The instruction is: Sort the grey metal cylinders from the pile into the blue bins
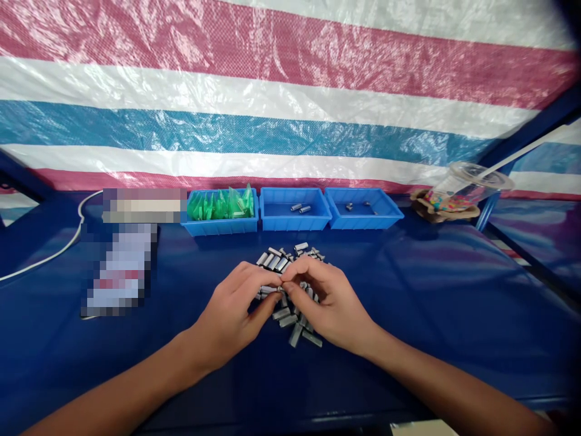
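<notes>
My left hand [236,309] is closed in a pinch, thumb and forefinger meeting around a small metal part [280,289] mostly hidden by the fingertips. Against it, my right hand [333,303] pinches too; its thumb and forefinger tips touch the left fingertips, and what they grip is too small and covered to make out. Beneath and around both hands lies a pile of silver metal spacers [287,320], long and stubby like coupling nuts. Small screws [313,253] lie among them at the pile's far edge.
Behind the pile stand three blue bins: one with green packets [220,227], a middle one [296,223] with two spacers, and a right one [365,222] with a few small screws. A clear plastic cup [472,181] stands far right; a white cable [49,257] runs at left.
</notes>
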The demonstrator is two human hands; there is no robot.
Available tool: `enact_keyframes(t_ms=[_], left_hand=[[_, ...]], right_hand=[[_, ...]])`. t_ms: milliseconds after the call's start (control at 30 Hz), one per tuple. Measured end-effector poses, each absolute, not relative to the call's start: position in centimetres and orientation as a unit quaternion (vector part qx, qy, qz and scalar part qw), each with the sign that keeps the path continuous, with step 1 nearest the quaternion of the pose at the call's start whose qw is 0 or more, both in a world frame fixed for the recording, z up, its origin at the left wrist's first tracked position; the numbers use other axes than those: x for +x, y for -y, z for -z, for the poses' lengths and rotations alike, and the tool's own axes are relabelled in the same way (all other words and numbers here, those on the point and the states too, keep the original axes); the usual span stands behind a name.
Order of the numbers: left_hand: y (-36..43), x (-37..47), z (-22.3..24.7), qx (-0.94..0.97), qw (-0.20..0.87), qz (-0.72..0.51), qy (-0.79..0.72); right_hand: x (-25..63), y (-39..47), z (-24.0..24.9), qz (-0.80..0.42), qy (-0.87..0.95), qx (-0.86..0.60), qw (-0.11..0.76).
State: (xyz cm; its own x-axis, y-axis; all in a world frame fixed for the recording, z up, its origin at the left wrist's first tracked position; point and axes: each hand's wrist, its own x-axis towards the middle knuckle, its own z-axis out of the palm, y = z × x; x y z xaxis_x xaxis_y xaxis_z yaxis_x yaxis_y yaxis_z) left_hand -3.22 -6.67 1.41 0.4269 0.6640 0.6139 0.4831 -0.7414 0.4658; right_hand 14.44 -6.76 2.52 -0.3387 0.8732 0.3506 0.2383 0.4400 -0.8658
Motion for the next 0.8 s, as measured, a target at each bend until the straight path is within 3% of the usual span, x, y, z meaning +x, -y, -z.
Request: enact_keyframes(t_ms=[167,333,400,633,800], left_hand=[[6.7,-3.3,-1.5,0.837,0.106,-0.413,-0.342],[7.0,-3.5,-1.6,0.838,0.145,-0.366,-0.378],[7.0,-3.5,-1.5,0.838,0.158,-0.358,-0.380],[6.8,-3.5,-1.3,0.847,0.175,-0.342,-0.367],[6.7,-3.4,-1.4,0.852,0.176,-0.345,-0.352]], right_hand=[[14.9,6.5,-3.0,-0.271,0.782,-0.360,0.431],[18.9,3.4,-4.3,0.113,0.783,-0.410,0.454],[20.3,2.6,-4.9,0.178,0.769,-0.446,0.422],[19.2,4.2,-4.8,-0.042,0.939,-0.311,0.140],[18.4,4.3,-3.8,-0.041,0.949,-0.305,0.073]])
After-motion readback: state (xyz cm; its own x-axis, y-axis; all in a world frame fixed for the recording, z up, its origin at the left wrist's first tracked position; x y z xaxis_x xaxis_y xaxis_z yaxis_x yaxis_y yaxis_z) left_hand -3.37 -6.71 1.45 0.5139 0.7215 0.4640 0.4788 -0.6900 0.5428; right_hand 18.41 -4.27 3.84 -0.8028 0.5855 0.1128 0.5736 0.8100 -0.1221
